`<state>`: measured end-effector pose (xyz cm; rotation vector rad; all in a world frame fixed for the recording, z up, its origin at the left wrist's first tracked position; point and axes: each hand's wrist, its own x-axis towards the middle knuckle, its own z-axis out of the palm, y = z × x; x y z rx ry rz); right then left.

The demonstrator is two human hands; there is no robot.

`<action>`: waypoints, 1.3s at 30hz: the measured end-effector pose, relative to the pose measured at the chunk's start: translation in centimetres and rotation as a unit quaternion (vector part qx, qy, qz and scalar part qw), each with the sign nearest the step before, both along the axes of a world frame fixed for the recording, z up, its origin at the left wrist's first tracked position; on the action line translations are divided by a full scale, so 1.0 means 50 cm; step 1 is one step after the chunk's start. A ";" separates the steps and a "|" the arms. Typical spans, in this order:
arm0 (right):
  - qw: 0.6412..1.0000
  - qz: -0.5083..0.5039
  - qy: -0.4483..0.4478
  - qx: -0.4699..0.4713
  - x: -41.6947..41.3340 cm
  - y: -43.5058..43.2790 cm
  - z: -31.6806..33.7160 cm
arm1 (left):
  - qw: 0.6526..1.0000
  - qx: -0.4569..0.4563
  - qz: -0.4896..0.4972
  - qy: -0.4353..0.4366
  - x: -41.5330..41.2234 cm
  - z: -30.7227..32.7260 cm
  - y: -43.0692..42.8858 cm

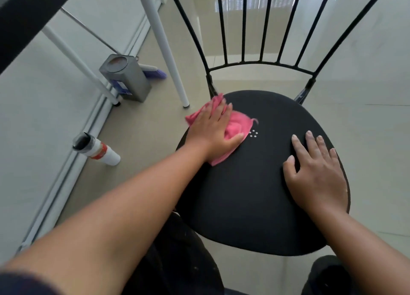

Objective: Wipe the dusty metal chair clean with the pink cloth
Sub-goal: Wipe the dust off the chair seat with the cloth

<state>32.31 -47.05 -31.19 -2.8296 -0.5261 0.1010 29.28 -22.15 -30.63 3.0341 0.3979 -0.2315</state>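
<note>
The black metal chair (250,190) stands right in front of me, its round dark seat filling the middle of the view and its thin back bars fanning upward. My left hand (213,131) lies flat on the pink cloth (238,125), pressing it onto the seat's far left edge near the backrest post. My right hand (315,172) rests palm down on the seat's right side, fingers spread, holding nothing. A small ring of pale dots marks the seat centre beside the cloth.
On the tiled floor to the left stand a grey metal can (126,77) and a white bottle with a black cap (97,149). White table legs (164,48) rise behind them, close to the chair. A purple brush (155,72) lies past the can.
</note>
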 end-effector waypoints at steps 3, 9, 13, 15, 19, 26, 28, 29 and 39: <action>1.000 -0.008 -0.003 0.004 -0.002 0.000 -0.002 | 0.999 -0.002 -0.046 -0.002 0.113 0.004 0.018; 1.000 -0.006 -0.007 0.007 0.001 0.000 -0.001 | 0.998 -0.040 0.043 -0.023 0.075 0.001 0.005; 1.000 -0.003 0.004 0.002 0.000 -0.001 0.009 | 0.989 -0.033 0.142 -0.032 -0.106 0.001 -0.053; 1.000 -0.001 0.007 0.000 -0.001 -0.001 0.011 | 0.983 -0.035 0.178 -0.024 -0.213 -0.004 -0.118; 1.000 0.006 0.009 -0.002 -0.001 -0.002 0.011 | 0.978 -0.048 0.203 -0.025 -0.344 -0.003 -0.278; 1.000 0.010 0.002 -0.006 0.003 0.001 0.007 | 0.996 -0.038 0.077 0.005 -0.141 0.008 -0.159; 1.000 0.009 -0.005 -0.002 0.002 0.001 0.002 | 0.999 -0.032 0.041 0.013 -0.021 0.007 -0.118; 1.000 0.006 -0.011 0.003 0.001 0.002 0.001 | 0.999 -0.028 0.025 0.013 0.039 0.007 -0.104; 0.999 -0.006 0.008 0.050 0.004 -0.007 0.002 | 0.995 -0.022 -0.090 -0.027 0.092 0.004 -0.132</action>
